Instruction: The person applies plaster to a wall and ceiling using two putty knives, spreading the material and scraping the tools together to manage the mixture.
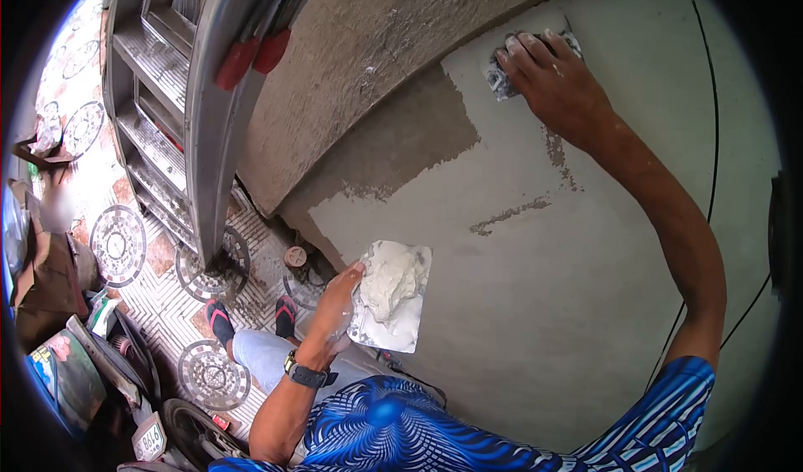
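Note:
A flat plate (407, 336) heaped with white putty (389, 281) is in my left hand (339, 298), held at waist height near the wall, with the thumb over its edge. Up at the top right, my right hand (552, 69) grips a putty-smeared flat scraper (500, 81) against the wall (577, 246). Pale wet putty coats the wall around the scraper. Bare darker grey patches (418, 129) show to its left, and rough streaks mark the coat below. My right fingers wrap over the scraper's back, and the blade's working edge is partly hidden.
An aluminium stepladder (180, 112) stands at the left beside a rough concrete ledge (335, 62). Bags and boxes (54, 280), a vehicle wheel (188, 430) and a number plate (150, 438) crowd the lower left. Dark cables (713, 112) hang along the wall at the right.

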The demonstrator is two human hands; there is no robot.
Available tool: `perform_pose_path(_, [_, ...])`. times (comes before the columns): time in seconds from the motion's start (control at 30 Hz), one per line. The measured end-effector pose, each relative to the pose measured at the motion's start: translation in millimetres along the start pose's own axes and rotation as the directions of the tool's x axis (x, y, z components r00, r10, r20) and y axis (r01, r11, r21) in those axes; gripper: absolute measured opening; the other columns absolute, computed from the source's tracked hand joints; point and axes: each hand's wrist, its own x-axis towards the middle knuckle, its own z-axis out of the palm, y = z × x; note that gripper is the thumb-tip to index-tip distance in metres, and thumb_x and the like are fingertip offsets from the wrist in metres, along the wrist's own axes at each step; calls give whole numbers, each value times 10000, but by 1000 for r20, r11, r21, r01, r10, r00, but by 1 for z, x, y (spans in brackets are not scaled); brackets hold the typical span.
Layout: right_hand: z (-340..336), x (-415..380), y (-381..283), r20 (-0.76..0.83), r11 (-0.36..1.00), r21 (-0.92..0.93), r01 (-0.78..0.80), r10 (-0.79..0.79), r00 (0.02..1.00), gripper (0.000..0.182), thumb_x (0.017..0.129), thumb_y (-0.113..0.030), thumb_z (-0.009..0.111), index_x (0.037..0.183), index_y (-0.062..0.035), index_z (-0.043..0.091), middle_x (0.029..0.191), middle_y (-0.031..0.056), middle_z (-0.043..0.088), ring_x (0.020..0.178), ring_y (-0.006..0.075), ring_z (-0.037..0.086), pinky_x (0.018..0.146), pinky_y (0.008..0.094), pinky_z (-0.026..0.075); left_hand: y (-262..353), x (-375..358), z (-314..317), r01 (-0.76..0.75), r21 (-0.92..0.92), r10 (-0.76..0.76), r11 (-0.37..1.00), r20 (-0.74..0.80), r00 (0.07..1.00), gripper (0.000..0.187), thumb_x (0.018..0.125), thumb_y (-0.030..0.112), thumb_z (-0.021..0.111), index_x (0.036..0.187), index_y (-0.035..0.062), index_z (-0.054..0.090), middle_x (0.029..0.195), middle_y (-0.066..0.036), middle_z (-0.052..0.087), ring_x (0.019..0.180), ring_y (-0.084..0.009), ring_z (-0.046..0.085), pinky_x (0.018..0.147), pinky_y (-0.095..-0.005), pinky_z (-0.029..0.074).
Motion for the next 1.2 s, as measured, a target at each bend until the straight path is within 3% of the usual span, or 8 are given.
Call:
perform_pose_path(0.23, [15, 6, 3, 21, 1000, -1, -19, 19, 1000, 331, 896, -135, 603, 1210, -37, 643, 1300, 83, 581, 1249, 242, 501, 1084, 441, 376, 0, 0, 2, 2, -11, -2, 1000, 31, 1000, 407, 1036, 238, 468, 1339, -33, 489, 1269, -123, 610, 1119, -215, 632, 970, -339, 517])
perform_pose_path(0.37, [7, -3, -4, 123, 992, 107, -70, 56, 991, 371, 895, -119, 590, 1250, -11, 613, 1299, 86, 571, 1247, 248, 503, 1093, 457, 375, -1, 4, 7, 9, -12, -9, 1000, 13, 1000, 402, 1036, 228, 464, 1346, -26, 486, 1279, -121, 602, 1135, -211, 623, 978, -338, 512])
perform_pose_path(0.47, [-12, -25, -19, 174, 988, 123, -97, 75, 982, 391, 897, -111, 572, 1269, 8, 598, 1305, 110, 555, 1250, 256, 504, 1096, 468, 376, 6, 0, 25, 8, 28, -6, 1000, -58, 998, 399, 1038, 224, 458, 1346, -28, 486, 1271, -123, 608, 1127, -215, 626, 974, -339, 514])
perform_pose_path(0.53, [-19, -51, -35, 137, 984, 130, -119, 101, 985, 395, 897, -103, 559, 1271, 16, 594, 1315, 134, 542, 1265, 263, 498, 1101, 474, 373, 0, 11, 18, 38, 9, -38, 999, -21, 999, 389, 1039, 218, 452, 1337, -29, 493, 1257, -129, 619, 1105, -224, 640, 963, -346, 525])
perform_pose_path(0.7, [-44, -106, -73, 267, 962, 213, -172, 112, 957, 436, 898, -95, 540, 1315, 27, 562, 1332, 169, 521, 1308, 291, 469, 1125, 478, 350, -1, 26, 23, 86, -18, -85, 996, 65, 994, 368, 1038, 211, 448, 1298, -41, 514, 1217, -147, 643, 1048, -243, 674, 929, -364, 555])
perform_pose_path(0.9, [-79, -163, -114, 375, 922, 298, -247, 125, 919, 476, 878, -90, 513, 1325, 73, 521, 1346, 221, 509, 1296, 345, 468, 1102, 505, 365, 19, 22, 44, 57, 11, -57, 998, 63, 996, 380, 1035, 240, 446, 1285, -37, 520, 1197, -138, 646, 1041, -237, 675, 912, -358, 557])
perform_pose_path(1.0, [-112, -176, -128, 456, 859, 410, -305, 96, 885, 469, 875, -83, 517, 1318, 69, 525, 1339, 222, 520, 1290, 345, 477, 1087, 510, 372, 35, 17, 59, 5, 60, -6, 998, 22, 1000, 387, 1041, 269, 436, 1285, -19, 526, 1193, -117, 642, 1039, -214, 666, 901, -342, 543])
perform_pose_path(1.2, [-166, -140, -113, 382, 615, 663, -427, 213, 899, 463, 856, -68, 555, 1309, 31, 546, 1288, 200, 569, 1228, 343, 529, 1065, 516, 385, 65, 13, 78, -36, 124, 39, 992, -17, 999, 374, 1034, 276, 457, 1250, -15, 550, 1145, -111, 660, 978, -208, 684, 852, -345, 565])
